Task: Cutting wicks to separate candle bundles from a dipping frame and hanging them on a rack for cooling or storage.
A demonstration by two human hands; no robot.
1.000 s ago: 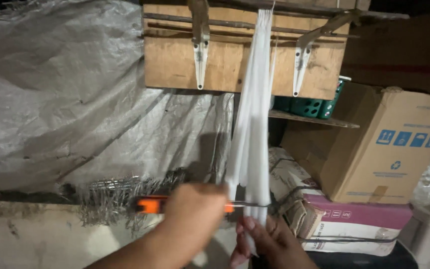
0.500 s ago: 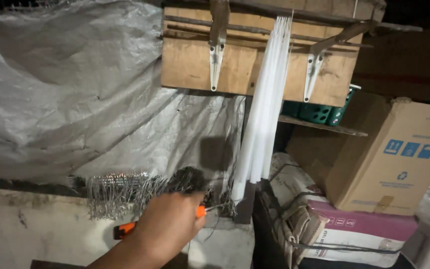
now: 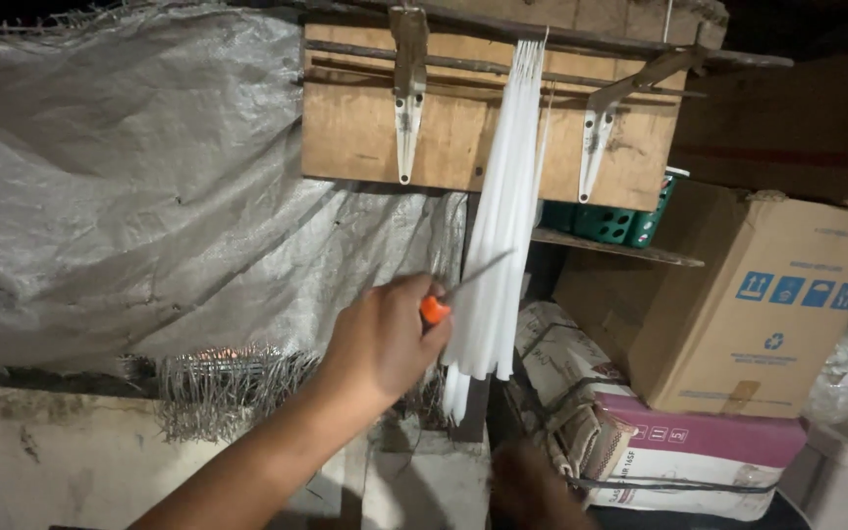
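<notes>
A grey tarp (image 3: 130,196) covers the wall at left, with a bundle of wire (image 3: 228,383) on the ledge's edge below it. The left hand (image 3: 385,339) reaches up from the lower left, forearm slanted, fist closed around an orange-handled knife (image 3: 449,299) whose thin blade angles up to the right against the candles (image 3: 498,245). These long white tapers hang in a bunch from a rod (image 3: 463,67) across the wooden board (image 3: 345,137). The right hand (image 3: 532,491) is a dark blur low down; its grip cannot be told. Cardboard boxes (image 3: 768,294) stand at right.

Single head-worn view, facing forward and slightly down, close to wooden rack (image 3: 483,118)
</notes>
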